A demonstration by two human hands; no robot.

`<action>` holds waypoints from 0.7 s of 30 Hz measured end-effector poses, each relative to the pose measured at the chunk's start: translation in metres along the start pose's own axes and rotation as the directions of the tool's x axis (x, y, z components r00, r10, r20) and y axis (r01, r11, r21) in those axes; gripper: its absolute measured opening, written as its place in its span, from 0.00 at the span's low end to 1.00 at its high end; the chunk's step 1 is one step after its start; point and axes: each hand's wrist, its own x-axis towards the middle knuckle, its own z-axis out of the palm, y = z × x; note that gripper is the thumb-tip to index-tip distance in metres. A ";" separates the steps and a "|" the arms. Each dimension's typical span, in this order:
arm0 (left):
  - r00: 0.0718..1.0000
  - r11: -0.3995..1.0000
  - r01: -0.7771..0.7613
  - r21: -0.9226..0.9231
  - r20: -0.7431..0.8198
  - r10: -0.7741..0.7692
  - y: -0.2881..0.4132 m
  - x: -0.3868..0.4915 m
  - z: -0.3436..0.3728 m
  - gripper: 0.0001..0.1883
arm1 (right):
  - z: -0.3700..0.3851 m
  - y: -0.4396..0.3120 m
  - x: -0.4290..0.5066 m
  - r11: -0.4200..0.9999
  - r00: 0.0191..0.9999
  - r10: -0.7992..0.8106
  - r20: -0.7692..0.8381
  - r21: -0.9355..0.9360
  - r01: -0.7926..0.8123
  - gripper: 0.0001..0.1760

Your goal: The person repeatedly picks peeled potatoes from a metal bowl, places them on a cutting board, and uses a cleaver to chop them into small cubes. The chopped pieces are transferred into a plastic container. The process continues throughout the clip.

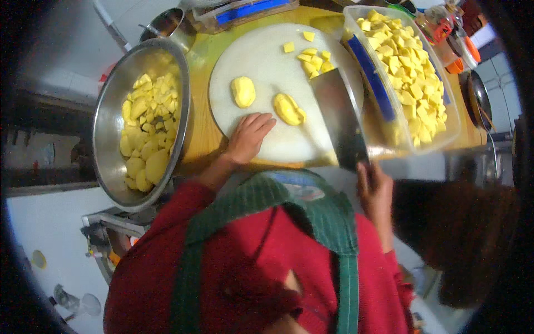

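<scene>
My left hand (250,135) rests on the near left part of a round white cutting board (258,54), holding nothing. Just beyond its fingers lie a peeled potato (243,92) and, to the right, another peeled potato (289,109) with an uneven, cut-looking surface. In my right hand (374,181), at the board's near right edge, is the handle of a wide-bladed cleaver (340,112). Its blade slants across the right side of the board, its far end close to several potato chunks (316,63). Two more pieces (288,46) lie farther back.
A steel bowl (185,92) of potatoes and pieces stands left. At right, a clear plastic container (452,125) is heaped with potato chunks. Behind are a metal pot (183,31) and another container (250,14); jars (452,50) and a dark pan (479,98) are at far right.
</scene>
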 end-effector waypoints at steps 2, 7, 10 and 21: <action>0.992 0.994 0.107 -0.011 -0.065 -0.108 0.008 -0.003 0.008 0.18 | -0.009 -0.010 0.017 0.965 0.982 -0.149 0.112 -0.202 0.169 0.08; 0.982 0.992 0.117 0.057 -0.156 -0.107 0.012 0.016 0.017 0.15 | 0.003 -0.027 0.049 0.827 0.887 -0.326 0.327 -0.356 0.436 0.07; 0.988 0.994 0.108 0.006 -0.116 -0.106 0.009 0.024 0.014 0.12 | 0.016 -0.028 0.052 0.761 0.865 -0.365 0.344 -0.425 0.490 0.06; 0.996 0.996 0.090 0.006 0.020 -0.090 -0.004 0.027 0.018 0.11 | 0.023 -0.039 0.030 0.705 0.892 -0.280 0.355 -0.555 0.442 0.04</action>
